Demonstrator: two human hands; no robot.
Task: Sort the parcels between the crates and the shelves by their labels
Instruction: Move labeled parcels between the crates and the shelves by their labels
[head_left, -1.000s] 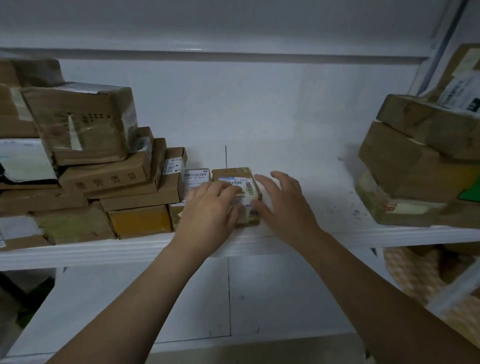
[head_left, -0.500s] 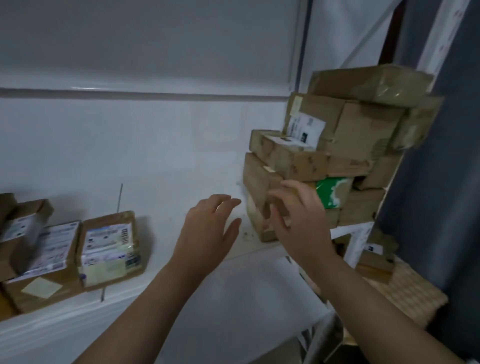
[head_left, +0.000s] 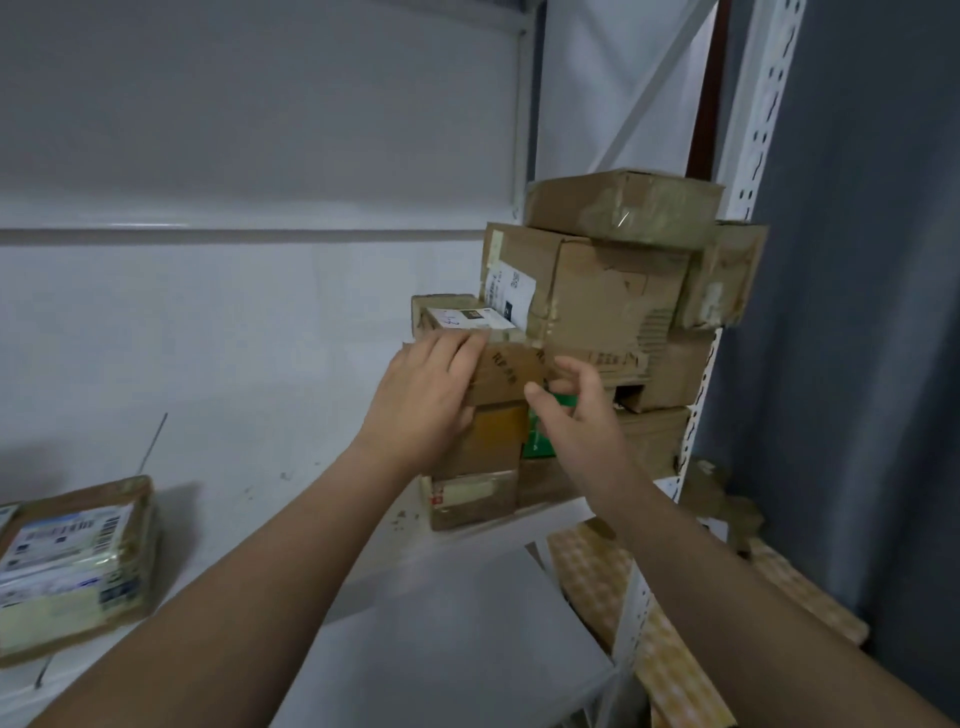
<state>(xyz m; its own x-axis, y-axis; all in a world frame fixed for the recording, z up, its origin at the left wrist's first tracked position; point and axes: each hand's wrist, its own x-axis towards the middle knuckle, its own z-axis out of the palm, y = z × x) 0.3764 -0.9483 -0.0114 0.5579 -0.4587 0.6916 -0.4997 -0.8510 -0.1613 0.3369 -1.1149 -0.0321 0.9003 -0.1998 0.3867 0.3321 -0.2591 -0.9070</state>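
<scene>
Between left hand (head_left: 426, 395) and right hand (head_left: 576, 415) | both grip mid-stack parcel (head_left: 506, 374) | risk: yanking it could topple boxes (head_left: 608, 296) above

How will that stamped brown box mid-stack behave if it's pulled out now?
Probably stiff: the stamped box keeps square edges in the grip of the left hand and right hand. It likely drags, since the labelled parcel and dented carton rest above it. Those may tip.
</scene>
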